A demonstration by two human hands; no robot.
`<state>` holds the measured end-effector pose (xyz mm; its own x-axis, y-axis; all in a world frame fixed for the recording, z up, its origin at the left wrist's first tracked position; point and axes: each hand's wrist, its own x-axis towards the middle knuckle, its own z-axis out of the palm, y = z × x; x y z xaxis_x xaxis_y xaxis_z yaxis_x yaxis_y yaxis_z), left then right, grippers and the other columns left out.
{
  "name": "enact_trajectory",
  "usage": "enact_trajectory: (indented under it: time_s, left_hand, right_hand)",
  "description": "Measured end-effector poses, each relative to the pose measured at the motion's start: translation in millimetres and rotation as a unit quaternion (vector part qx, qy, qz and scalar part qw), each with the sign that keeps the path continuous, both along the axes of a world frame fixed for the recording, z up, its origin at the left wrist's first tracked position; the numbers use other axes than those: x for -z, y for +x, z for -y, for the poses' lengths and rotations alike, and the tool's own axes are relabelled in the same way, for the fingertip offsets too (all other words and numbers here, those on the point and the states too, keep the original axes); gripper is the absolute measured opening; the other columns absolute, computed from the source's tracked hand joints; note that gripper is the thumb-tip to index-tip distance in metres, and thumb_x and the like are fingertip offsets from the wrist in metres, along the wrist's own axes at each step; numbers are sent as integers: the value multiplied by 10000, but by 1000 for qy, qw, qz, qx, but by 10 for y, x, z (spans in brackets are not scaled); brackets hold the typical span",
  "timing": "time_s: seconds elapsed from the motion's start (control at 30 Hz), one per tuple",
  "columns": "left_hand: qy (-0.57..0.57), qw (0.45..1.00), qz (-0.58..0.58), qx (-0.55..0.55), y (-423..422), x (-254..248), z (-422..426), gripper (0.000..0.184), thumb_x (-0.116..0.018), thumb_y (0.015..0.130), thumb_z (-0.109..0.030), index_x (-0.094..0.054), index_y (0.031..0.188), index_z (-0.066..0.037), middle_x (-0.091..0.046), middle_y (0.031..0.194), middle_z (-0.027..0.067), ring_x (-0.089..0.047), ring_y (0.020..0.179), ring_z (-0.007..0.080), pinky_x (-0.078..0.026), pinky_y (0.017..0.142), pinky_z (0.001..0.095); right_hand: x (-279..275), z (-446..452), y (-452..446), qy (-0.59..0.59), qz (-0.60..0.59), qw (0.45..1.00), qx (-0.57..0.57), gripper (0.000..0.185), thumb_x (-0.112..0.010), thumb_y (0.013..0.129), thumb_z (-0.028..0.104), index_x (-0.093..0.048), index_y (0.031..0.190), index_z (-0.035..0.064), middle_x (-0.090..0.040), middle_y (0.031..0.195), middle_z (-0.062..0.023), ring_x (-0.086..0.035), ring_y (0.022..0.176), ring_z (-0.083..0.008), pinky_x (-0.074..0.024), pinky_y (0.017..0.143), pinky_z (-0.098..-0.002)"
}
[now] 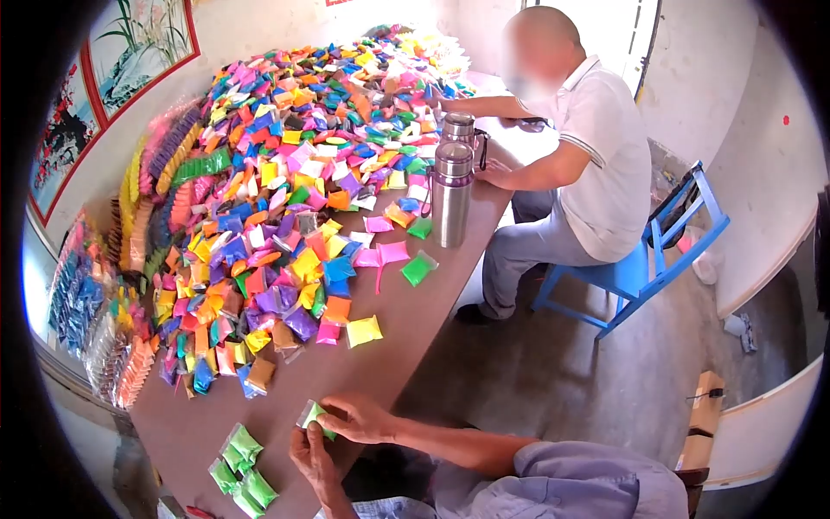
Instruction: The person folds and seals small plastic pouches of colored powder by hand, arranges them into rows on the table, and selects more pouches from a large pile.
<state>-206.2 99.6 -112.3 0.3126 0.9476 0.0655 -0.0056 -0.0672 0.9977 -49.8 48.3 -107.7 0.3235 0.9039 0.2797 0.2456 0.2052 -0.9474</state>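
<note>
My left hand (315,460) and my right hand (356,419) meet near the front edge of the brown table. Between their fingertips is a small clear packet with light green filling (312,413), held by both hands. To the left of my hands, several similar light green packets (245,484) lie in a small cluster on the table. Beyond my hands spreads a large heap of small packets (285,251) in many colours. A yellow packet (364,331) lies at the heap's near edge.
Two steel flasks (451,203) stand on the table (398,337) near its right edge. A person in a white shirt (605,130) sits on a blue chair (640,268) beyond them, arms on the table. Bundled strips of packets (130,372) line the left side.
</note>
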Motion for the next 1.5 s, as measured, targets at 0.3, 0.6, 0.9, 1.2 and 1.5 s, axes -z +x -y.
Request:
enact_trajectory:
  time_s: [0.3, 0.6, 0.9, 1.2, 1.5]
  left_hand:
    - [-16, 999, 34, 28, 125, -204, 113, 290, -701, 1000, -240, -704, 1139, 14, -692, 940, 19, -588, 854, 103, -483, 754, 282]
    - [-31, 999, -19, 14, 18, -68, 82, 318, -712, 995, -288, -685, 1051, 24, -653, 835, 11, -572, 793, 108, -478, 717, 282]
    - [-12, 999, -32, 31, 74, -118, 126, 251, -686, 998, -188, -654, 1101, 39, -651, 934, 42, -568, 808, 97, -458, 690, 246]
    - [-58, 997, -50, 20, -58, -60, 56, 212, -696, 955, -127, -687, 1074, 48, -682, 899, 32, -590, 816, 90, -467, 709, 262]
    - [-68, 998, -4, -5, -45, -58, 36, 199, -690, 961, -125, -703, 1083, 32, -686, 913, 34, -596, 846, 100, -486, 778, 271]
  right_hand:
    - [21, -35, -9, -14, -108, 994, -20, 227, -639, 1019, 215, -656, 1116, 9, -659, 940, -143, -648, 847, -241, -508, 757, -348]
    - [-49, -39, -10, -2, 13, 1000, 23, 256, -654, 1017, 266, -669, 1074, 18, -662, 923, -148, -645, 795, -274, -507, 716, -379]
    - [45, -41, -96, 1, -35, 999, 41, 310, -625, 1027, 302, -659, 1006, -5, -675, 857, -205, -682, 753, -335, -527, 693, -407]
    - [-46, -28, -5, -47, -11, 999, -16, 314, -658, 996, 324, -668, 985, 10, -680, 853, -206, -677, 766, -389, -519, 675, -446]
    - [-49, -16, -8, -29, -34, 999, -28, 272, -667, 1000, 282, -674, 1046, 15, -676, 830, -155, -637, 678, -254, -515, 639, -379]
